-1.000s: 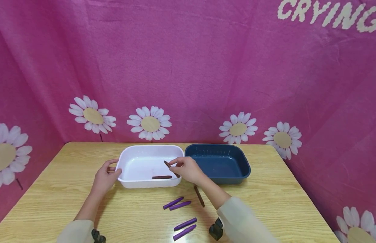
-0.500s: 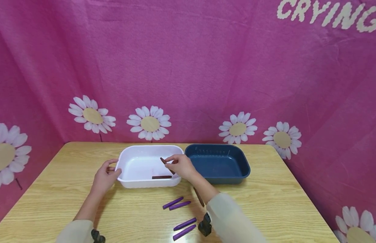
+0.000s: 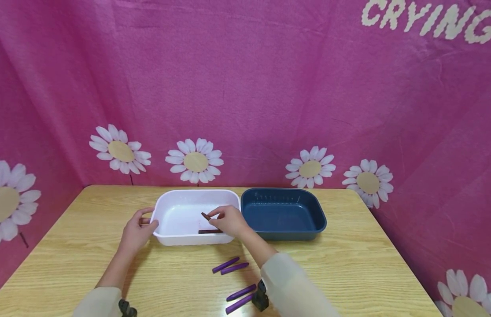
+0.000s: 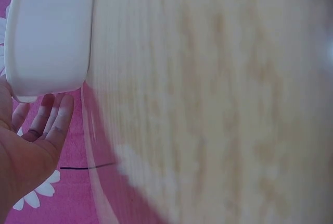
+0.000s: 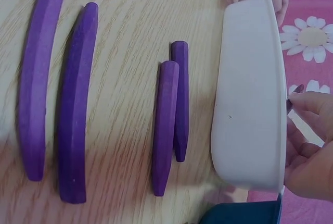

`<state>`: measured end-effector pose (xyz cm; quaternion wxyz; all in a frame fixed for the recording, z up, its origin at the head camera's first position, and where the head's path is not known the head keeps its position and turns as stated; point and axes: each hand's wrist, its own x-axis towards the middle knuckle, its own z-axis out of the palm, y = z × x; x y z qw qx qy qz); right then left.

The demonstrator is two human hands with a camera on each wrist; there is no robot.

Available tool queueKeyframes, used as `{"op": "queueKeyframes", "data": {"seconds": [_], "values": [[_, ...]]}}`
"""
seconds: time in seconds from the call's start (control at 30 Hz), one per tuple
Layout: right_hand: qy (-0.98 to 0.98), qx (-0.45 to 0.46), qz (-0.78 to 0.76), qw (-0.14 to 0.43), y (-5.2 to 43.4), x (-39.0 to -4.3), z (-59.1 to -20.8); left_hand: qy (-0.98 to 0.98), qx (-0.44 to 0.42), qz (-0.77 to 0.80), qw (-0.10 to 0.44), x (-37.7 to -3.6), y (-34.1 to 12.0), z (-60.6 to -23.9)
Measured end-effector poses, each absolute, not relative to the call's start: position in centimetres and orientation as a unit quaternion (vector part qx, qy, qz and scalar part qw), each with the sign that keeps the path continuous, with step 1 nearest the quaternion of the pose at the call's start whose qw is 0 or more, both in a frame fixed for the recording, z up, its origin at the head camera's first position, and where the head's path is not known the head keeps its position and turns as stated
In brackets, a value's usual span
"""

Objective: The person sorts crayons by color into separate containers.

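Observation:
My right hand (image 3: 228,221) is over the white plastic tray (image 3: 178,240), pinching a brown crayon (image 3: 205,216) between thumb and fingertips. Only the crayon's end shows in the right wrist view, past the tray rim. Another brown crayon (image 3: 207,231) lies inside the tray near its front wall, partly covered by the right hand. At the tray's left end, my left hand (image 3: 138,231) holds the rim, thumb at the front corner. In the left wrist view, the fingers of the left hand (image 4: 36,140) lie against the tray's end wall.
A dark blue tray (image 3: 284,235) stands right beside the white one. Several purple crayons (image 3: 235,268) lie on the wooden table (image 3: 348,264) in front, two pairs of them. Behind the table hangs a pink curtain (image 3: 245,110) with daisies.
My right hand has moved left and slightly lower over the white tray with the brown crayon. A brown crayon on the table is now hidden behind the right arm. The left hand stays put.

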<state>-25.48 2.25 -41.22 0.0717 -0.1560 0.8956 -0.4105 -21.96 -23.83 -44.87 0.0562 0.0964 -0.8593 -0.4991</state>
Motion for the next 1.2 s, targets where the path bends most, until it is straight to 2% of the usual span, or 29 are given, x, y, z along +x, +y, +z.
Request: {"op": "queueKeyframes", "data": {"seconds": [0.47, 0.67, 1.2], "values": [[0.918, -0.163, -0.356, 0.067, 1.3, -25.4, -41.6, -0.858, 0.100, -0.502, 0.049, -21.9, -23.8, -45.0], [0.912, -0.155, -0.371, 0.082, 1.3, -25.4, -41.5, -0.858, 0.100, -0.501, 0.050, -22.0, -23.9, -45.1], [0.889, -0.169, -0.422, 0.053, 2.5, -25.3, -41.0, -0.860, 0.099, -0.498, 0.056, -21.9, -23.8, -45.0]]}}
